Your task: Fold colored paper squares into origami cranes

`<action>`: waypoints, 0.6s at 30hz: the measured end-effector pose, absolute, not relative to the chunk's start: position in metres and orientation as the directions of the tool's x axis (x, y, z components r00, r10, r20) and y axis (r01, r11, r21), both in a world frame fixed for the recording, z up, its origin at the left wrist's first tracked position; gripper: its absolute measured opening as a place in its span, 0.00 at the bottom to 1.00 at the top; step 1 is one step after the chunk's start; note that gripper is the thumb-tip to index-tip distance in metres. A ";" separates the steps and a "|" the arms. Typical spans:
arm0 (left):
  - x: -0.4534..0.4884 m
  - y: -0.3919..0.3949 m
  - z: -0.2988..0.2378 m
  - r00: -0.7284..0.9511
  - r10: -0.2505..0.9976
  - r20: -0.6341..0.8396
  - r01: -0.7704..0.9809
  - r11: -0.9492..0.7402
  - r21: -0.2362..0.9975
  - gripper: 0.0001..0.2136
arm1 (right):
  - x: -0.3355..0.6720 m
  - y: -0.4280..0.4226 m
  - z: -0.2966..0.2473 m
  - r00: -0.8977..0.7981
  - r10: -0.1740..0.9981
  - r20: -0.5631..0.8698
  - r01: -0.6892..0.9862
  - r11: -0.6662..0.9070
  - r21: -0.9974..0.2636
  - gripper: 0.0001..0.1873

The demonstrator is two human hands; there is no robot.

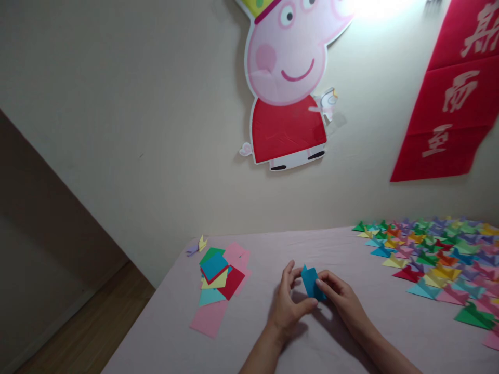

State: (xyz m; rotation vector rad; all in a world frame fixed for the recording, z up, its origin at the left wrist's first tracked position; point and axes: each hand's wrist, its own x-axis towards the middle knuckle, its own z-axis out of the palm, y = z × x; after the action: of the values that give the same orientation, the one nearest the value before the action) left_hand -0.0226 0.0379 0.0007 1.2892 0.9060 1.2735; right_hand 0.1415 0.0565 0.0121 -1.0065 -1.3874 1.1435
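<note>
A folded piece of blue paper point(311, 283) is held up between my two hands, just above the table. My left hand point(287, 301) curves round its left side, with the thumb at the lower edge and the fingertips at the upper left edge. On the right, my right hand point(343, 298) pinches the paper between thumb and fingers. A small pointed corner sticks up at the paper's top left. The fingers partly cover its edges.
Loose coloured paper sheets point(208, 319) overlap on the table's left, near small yellow point(202, 243) and purple point(192, 251) folded pieces. Rows of folded paper figures point(427, 258) cover the right side. Behind the pale pink tablecloth point(167, 332) rises a wall with a cartoon pig cutout point(288, 127).
</note>
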 end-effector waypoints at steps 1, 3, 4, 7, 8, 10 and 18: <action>-0.023 0.039 0.000 0.156 0.974 0.165 -0.182 -0.136 0.974 0.45 | 0.141 0.057 0.014 -0.126 0.976 0.175 -0.047 0.170 -0.984 0.22; -0.023 0.041 0.000 0.145 0.978 0.151 -0.227 -0.116 0.967 0.44 | 0.141 0.056 0.016 -0.131 0.980 0.151 -0.082 0.141 -0.987 0.22; -0.022 0.042 0.000 0.130 0.981 0.142 -0.255 -0.105 0.961 0.43 | 0.141 0.056 0.016 -0.131 0.981 0.143 -0.089 0.132 -0.987 0.22; -0.022 0.041 0.003 0.112 0.991 0.069 -0.350 -0.026 0.936 0.37 | 0.140 0.055 0.015 -0.115 0.986 0.124 -0.115 0.111 -0.987 0.23; -0.022 0.041 0.004 0.111 0.993 0.042 -0.370 0.002 0.929 0.35 | 0.141 0.055 0.014 -0.104 0.987 0.120 -0.127 0.107 -0.986 0.23; -0.022 0.041 0.006 0.097 0.995 0.005 -0.379 0.032 0.925 0.29 | 0.141 0.055 0.013 -0.079 0.990 0.117 -0.137 0.105 -0.985 0.23; -0.021 0.041 0.009 0.046 0.999 0.002 -0.400 0.016 0.916 0.25 | 0.140 0.057 0.006 -0.040 0.981 0.191 -0.118 0.185 -0.976 0.22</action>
State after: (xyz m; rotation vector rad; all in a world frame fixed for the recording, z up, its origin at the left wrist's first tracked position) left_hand -0.0205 0.0411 0.0088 0.9178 0.8738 1.3383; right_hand 0.1401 0.0569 0.0065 -0.9621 -1.2455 1.1570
